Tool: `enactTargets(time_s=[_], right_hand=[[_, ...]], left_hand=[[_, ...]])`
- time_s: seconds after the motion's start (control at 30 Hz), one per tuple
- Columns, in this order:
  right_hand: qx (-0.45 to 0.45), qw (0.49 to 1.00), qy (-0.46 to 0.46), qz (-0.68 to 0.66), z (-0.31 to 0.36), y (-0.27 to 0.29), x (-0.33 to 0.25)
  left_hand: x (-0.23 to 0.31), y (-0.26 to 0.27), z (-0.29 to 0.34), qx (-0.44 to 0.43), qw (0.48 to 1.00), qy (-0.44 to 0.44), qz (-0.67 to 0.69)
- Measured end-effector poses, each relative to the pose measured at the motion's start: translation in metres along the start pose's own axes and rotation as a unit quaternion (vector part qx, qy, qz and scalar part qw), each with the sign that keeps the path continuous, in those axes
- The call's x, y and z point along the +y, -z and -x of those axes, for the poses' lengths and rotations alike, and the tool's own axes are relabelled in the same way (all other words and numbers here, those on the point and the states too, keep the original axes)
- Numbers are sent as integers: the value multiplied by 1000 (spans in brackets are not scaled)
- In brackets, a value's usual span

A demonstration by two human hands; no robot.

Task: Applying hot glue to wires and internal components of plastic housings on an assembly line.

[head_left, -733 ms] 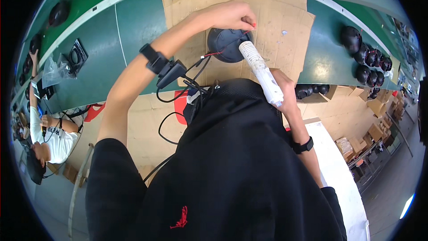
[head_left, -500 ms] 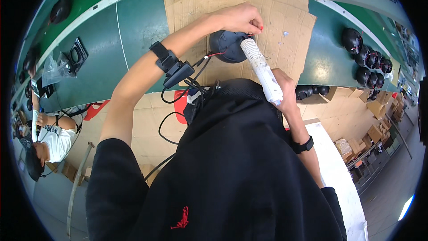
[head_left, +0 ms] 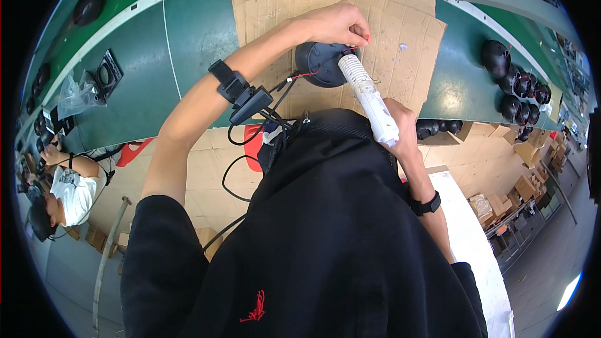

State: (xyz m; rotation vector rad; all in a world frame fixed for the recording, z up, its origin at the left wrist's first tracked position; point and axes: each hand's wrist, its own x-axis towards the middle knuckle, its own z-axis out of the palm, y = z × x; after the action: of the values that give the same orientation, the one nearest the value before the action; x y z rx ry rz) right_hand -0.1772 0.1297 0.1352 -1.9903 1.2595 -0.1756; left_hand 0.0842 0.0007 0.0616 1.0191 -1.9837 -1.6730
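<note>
A round black dome-shaped housing [head_left: 318, 66] with thin red wires rests on the cardboard sheet [head_left: 400, 12] in front of me. Above it my left hand [head_left: 341, 24] is closed in a pinch on a thin red wire [head_left: 357, 46] at the housing's far right. My right hand [head_left: 402, 124] is wrapped round a straight white tool with a ribbed barrel, which looks like a heat gun [head_left: 370, 103]. Its barrel end is close to the housing's right edge, near the wire; whether it touches cannot be made out. Another red lead [head_left: 303, 76] with a small white connector leaves the housing's near side.
Several similar black housings [head_left: 494, 59] stand at the right of the green bench [head_left: 206, 37]. A clear plastic bag [head_left: 76, 97] and a black frame-like part [head_left: 109, 75] lie at the left. Another person [head_left: 75, 191] works at far left. A white surface [head_left: 466, 231] adjoins my right side.
My hands, the heat gun and the housing keep nearly the same places. At far left the other person's arm and head have shifted.
</note>
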Motion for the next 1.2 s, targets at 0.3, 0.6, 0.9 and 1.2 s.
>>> enactTargets(time_s=[0.3, 0.6, 0.9, 1.2], right_hand=[[-6, 1000, -12, 21, 3, 1, -2], [8, 1000, -13, 6, -2, 1, -3], [21, 1000, 5, 18, -2, 4, -11], [52, 995, 5, -84, 8, -2, 2]], left_hand=[[1, 0, 12, 37, 999, -23, 0], [4, -4, 71, 44, 998, -39, -27], [7, -20, 90, 68, 994, -20, -80], [-5, -14, 100, 189, 981, -47, -8]])
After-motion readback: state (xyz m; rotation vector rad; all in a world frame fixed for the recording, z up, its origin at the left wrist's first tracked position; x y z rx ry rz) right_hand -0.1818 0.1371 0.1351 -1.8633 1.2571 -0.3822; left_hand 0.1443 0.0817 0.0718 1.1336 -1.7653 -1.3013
